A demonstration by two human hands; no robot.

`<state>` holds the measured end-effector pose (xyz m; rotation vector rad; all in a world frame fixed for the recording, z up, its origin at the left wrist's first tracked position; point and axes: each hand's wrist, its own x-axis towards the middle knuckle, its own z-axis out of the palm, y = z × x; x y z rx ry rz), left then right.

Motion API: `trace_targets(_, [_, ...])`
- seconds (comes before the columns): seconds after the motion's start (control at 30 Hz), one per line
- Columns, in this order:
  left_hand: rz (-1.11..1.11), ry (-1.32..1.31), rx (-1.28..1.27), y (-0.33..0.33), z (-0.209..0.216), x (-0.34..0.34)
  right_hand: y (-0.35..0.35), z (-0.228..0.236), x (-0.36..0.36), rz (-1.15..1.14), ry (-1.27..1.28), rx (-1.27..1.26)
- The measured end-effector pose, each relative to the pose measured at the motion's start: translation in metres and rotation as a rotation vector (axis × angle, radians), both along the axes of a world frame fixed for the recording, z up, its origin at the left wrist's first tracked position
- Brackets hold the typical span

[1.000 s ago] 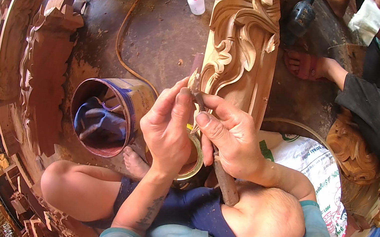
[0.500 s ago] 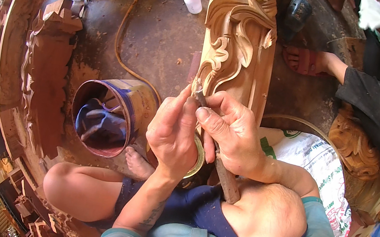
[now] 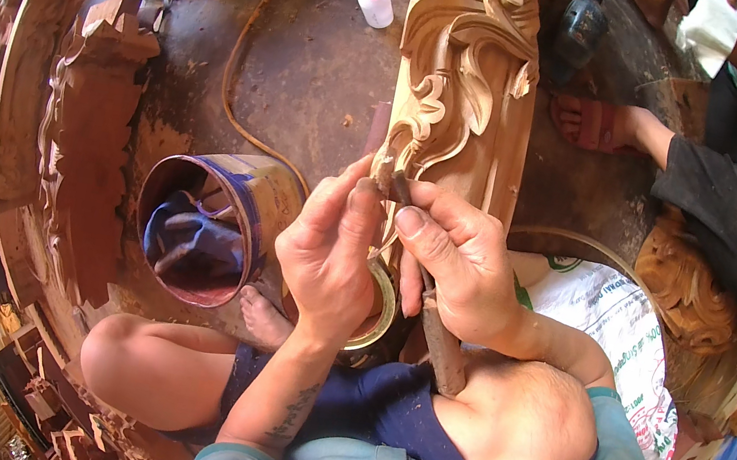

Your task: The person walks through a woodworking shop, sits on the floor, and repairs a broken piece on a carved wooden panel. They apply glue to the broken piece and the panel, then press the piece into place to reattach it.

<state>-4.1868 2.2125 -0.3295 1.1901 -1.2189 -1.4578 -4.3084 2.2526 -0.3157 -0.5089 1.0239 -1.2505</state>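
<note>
A long carved wood panel point(image 3: 492, 143) with scrolling leaf relief runs away from me at the centre. Over its near end, my right hand point(image 3: 465, 267) grips a carving chisel point(image 3: 442, 346), thumb and fingers round its dark shank. Its wooden handle slants back toward my bare knee, and its tip points at the fingertips of my left hand. Closed in a pinch, my left hand point(image 3: 329, 258) holds a small wood piece point(image 3: 385, 172) beside the chisel tip. That piece is mostly hidden by the fingers, and its exact shape is unclear.
At left a tipped bucket point(image 3: 244, 179) holds blue cloth. A white bottle with red cap point(image 3: 375, 7) stands beyond, near a hose point(image 3: 242, 40). A dark mallet-like tool point(image 3: 582, 26) and another person's sandalled foot point(image 3: 595, 122) are at right. A white printed sack point(image 3: 609, 322) lies near my knee.
The chisel tip has shifted slightly right, apart from my left fingertips, and the small wood piece shows more. My left hand moved slightly left. At right, the other person's hand tilted a white sheet.
</note>
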Motion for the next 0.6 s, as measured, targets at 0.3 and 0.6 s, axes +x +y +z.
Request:
trace_targets(0.3, [-0.089,-0.291,-0.351,0.004,-0.008,0.004,0.001,-0.004,-0.001,-0.026,0.034,0.019])
trace_targets(0.6, [-0.144,-0.179,-0.148,0.007,-0.001,0.004,0.004,-0.007,-0.003,-0.018,0.094,0.007])
